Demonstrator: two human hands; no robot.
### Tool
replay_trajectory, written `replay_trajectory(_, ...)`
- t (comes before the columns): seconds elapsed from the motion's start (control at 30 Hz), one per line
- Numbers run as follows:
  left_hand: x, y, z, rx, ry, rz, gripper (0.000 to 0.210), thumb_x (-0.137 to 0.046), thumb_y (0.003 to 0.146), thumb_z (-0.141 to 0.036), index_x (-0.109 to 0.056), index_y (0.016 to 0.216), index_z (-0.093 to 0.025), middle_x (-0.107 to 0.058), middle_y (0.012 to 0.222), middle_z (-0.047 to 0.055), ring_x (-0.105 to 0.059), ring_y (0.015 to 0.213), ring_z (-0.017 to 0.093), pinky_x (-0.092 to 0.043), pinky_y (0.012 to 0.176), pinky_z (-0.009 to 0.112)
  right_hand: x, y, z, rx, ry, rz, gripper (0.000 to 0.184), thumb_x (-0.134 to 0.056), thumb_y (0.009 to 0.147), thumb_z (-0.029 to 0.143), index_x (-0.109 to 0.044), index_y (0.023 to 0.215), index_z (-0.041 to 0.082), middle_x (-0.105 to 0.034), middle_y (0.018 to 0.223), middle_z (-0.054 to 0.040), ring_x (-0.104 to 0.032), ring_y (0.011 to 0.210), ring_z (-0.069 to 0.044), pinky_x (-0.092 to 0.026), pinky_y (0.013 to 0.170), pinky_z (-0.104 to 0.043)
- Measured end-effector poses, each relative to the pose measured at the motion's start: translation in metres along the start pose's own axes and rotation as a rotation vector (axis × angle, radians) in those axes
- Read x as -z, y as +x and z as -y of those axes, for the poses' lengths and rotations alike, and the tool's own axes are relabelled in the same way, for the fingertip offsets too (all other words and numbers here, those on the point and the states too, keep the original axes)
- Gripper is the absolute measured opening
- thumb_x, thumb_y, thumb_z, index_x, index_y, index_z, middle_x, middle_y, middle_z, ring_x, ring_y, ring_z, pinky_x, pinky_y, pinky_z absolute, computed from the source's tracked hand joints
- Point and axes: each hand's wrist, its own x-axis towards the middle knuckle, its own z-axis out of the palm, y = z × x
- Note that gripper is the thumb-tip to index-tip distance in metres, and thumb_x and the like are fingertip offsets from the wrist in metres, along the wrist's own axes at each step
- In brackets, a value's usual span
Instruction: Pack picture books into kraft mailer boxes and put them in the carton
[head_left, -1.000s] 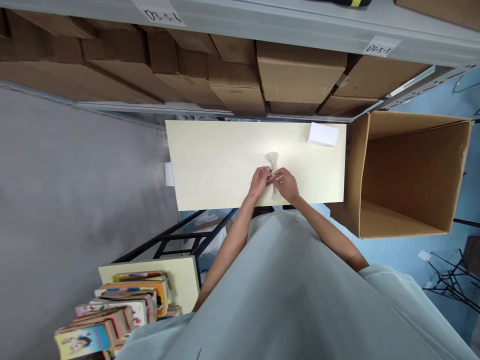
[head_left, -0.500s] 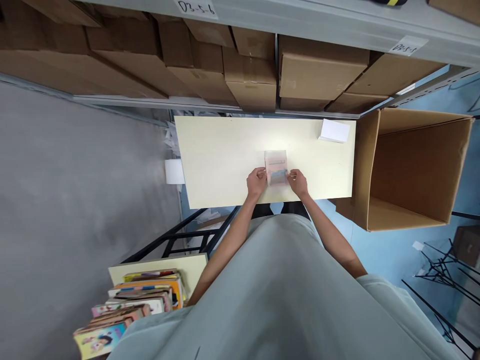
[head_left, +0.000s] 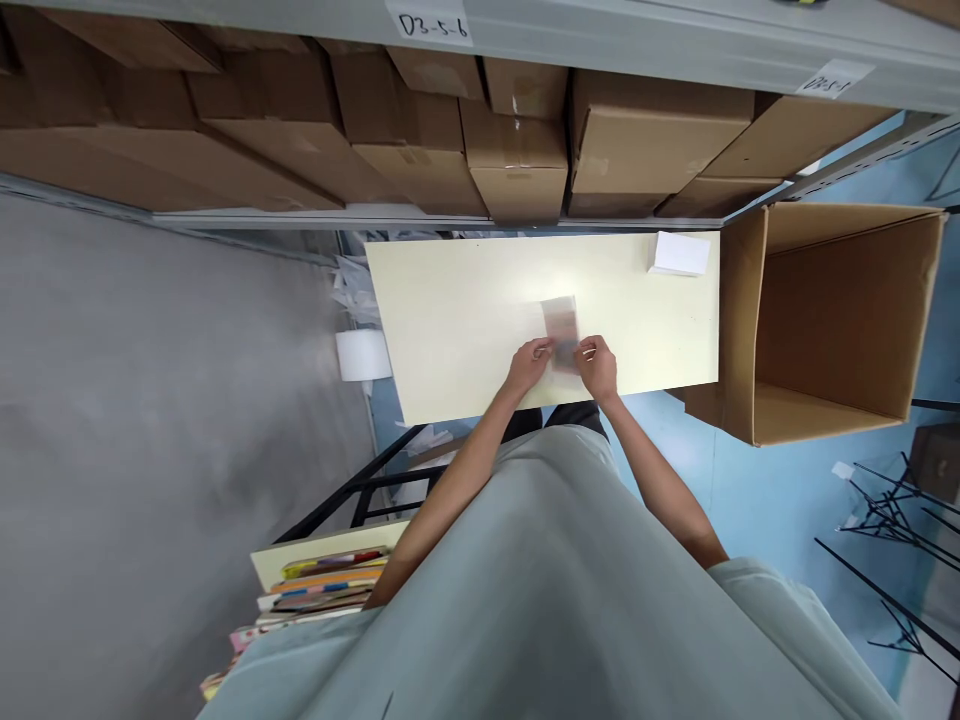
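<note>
A thin pinkish booklet (head_left: 562, 325), blurred by motion and seemingly inside a clear plastic sleeve, is held over the cream tabletop (head_left: 457, 310). Its left edge is pinched by my left hand (head_left: 531, 364), fingers curled together. On the opposite side, my right hand (head_left: 598, 368) grips the lower right edge between thumb and fingers. The booklet looks slightly tilted, and its print cannot be read. A stack of white paper sheets (head_left: 680, 254) lies at the table's back right corner.
A large cardboard box (head_left: 840, 320) with its top open stands right of the table. Shelved cartons (head_left: 517, 150) line the back. A white roll (head_left: 363, 355) is at the left end. Several books (head_left: 322, 585) are piled on a lower left surface.
My left hand has moved closer to my right hand. The booklet has turned and appears narrower. The whole view has shifted slightly, hiding more of the book pile.
</note>
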Motion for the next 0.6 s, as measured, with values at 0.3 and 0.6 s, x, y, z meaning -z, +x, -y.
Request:
replay_trajectory(0.3, 0.060, -0.030, -0.006, -0.055, -0.164, 0.005, 0.032, -0.080, 0.091, -0.048, -0.078, 0.105, -0.020, -0.083, 0.105, 0.009, -0.080, 0.091, 0.022, -0.068, 0.091, 0.039, -0.057, -0.031, 0.039, 0.197, -0.077, 0.121, 0.010, -0.064, 0.102, 0.033, -0.064, 0.108, 0.025, -0.072, 0.117, -0.0051, -0.072, 0.081, -0.017, -0.059, 0.077, -0.033)
replay_trajectory(0.6, 0.082, -0.012, 0.022, 0.093, -0.092, -0.177, 0.010, -0.070, 0.090, -0.023, -0.078, 0.096, -0.020, -0.081, 0.094, 0.005, -0.077, 0.076, 0.019, -0.068, 0.085, 0.037, -0.068, 0.007, 0.012, -0.003, -0.134, 0.042, 0.019, -0.067, 0.097, 0.030, -0.066, 0.114, 0.022, -0.074, 0.118, -0.0111, -0.075, 0.097, -0.024, -0.061, 0.093, -0.040)
